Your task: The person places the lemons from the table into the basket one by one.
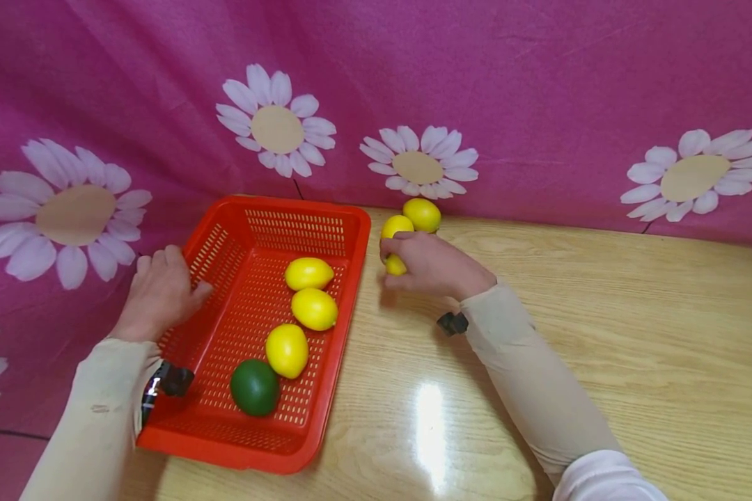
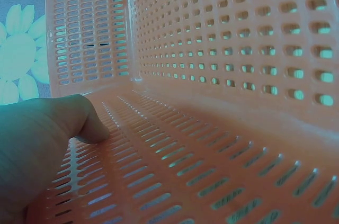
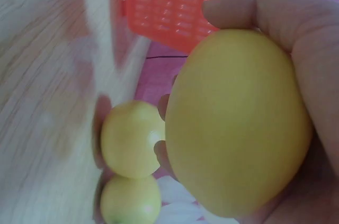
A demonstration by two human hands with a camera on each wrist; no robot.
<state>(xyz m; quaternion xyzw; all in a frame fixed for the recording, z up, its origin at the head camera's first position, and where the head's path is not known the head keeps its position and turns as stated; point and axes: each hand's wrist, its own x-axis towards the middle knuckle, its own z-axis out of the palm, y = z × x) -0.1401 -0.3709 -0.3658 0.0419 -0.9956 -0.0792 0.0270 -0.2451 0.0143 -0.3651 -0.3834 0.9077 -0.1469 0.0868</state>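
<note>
My left hand [image 1: 161, 292] grips the left rim of a red plastic basket [image 1: 345, 348], its thumb inside against the slotted wall, as the left wrist view also shows. Three yellow lemons [image 1: 314, 309] and a dark green round fruit [image 1: 254, 387] lie in the basket, mostly toward its right side. Right of the basket, my right hand [image 1: 435, 264] holds another lemon [image 3: 238, 123], fingers and thumb curled round it. Just beyond that hand, two lemons [image 1: 422, 215] [image 3: 132, 139] rest side by side on the table.
The wooden table [image 1: 601, 334] extends to the right of the basket. A pink cloth with white daisies [image 1: 526, 104] hangs behind the table and along its left side.
</note>
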